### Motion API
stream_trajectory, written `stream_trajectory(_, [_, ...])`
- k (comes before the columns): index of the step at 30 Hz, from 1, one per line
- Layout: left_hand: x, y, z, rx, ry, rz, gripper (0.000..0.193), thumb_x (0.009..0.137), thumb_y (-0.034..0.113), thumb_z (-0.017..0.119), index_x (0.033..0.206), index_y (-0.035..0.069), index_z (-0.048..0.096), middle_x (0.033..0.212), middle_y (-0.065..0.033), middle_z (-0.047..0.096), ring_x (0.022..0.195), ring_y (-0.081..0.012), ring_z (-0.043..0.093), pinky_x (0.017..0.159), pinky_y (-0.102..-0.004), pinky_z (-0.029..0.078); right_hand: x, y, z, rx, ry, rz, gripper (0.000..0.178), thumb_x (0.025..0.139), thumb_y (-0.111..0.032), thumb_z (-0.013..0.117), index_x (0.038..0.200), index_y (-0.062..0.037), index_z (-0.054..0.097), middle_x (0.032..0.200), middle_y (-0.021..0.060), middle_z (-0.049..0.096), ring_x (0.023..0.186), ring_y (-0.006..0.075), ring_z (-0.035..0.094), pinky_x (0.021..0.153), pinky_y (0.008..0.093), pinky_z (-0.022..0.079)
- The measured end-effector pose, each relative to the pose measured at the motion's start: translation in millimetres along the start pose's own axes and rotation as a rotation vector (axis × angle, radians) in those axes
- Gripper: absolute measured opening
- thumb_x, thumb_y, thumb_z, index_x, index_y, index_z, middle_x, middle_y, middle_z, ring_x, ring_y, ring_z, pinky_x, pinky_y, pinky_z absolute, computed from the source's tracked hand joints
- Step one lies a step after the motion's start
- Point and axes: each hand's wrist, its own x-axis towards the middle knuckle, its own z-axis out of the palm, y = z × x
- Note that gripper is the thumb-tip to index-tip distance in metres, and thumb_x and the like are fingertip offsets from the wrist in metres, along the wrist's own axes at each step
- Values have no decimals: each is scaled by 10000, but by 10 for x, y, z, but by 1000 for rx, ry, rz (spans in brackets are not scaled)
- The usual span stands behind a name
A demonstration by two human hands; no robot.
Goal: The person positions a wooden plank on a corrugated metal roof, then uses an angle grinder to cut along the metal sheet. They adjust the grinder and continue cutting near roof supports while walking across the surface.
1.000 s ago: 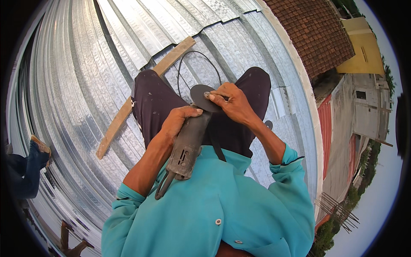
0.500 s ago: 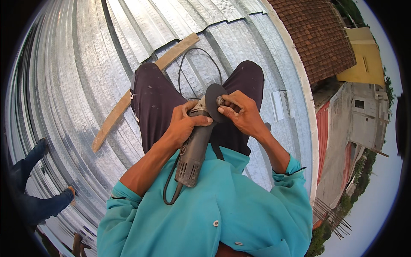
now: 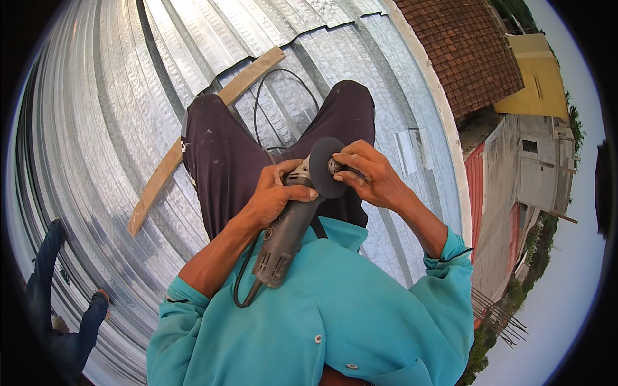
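Note:
An angle grinder [image 3: 284,239] lies tilted against my front, its dark grey body dusty and its head pointing away from me. My left hand [image 3: 278,193] wraps around the neck of the grinder, thumb across the top. On its head sits a thin black disc [image 3: 326,166], face turned to the right. At the middle of that disc is a small round metal flange nut [image 3: 334,166], and the fingers of my right hand [image 3: 369,172] pinch it. The grinder's black cord [image 3: 239,283] loops from its rear end by my shirt.
Ribbed metal roofing sheets [image 3: 122,128] spread under and around me, with overlapping edges ahead. A wooden plank [image 3: 156,186] lies across them beyond my knees. At left are another person's legs [image 3: 90,321]. Past the roof's right edge [image 3: 444,116] are a tiled roof [image 3: 460,51] and lower buildings.
The view has shifted slightly, and my right knee has moved inward. My right hand still pinches the nut, its fingers and wrist turned a little. The left grip stays the same.

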Motion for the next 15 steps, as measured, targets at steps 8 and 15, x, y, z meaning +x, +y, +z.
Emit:
stream_trajectory(8, [42,-69,14,27,-56,-17,706,678,145,815,1312,-91,613,1072,-138,704,961,-191,668,903,-314,525,-15,79,-130,-43,-106,-146,398,811,-56,814,1168,13,653,1065,149,636,928,319,638,761,415,551])
stream_trajectory(15, [-26,169,169,617,175,318,695,643,168,828,1263,-57,612,1059,-117,590,978,-279,635,850,-389,526,-211,46,-81,-133,93,-94,464,778,-34,855,1191,10,647,1092,167,650,923,288,673,705,378,568])
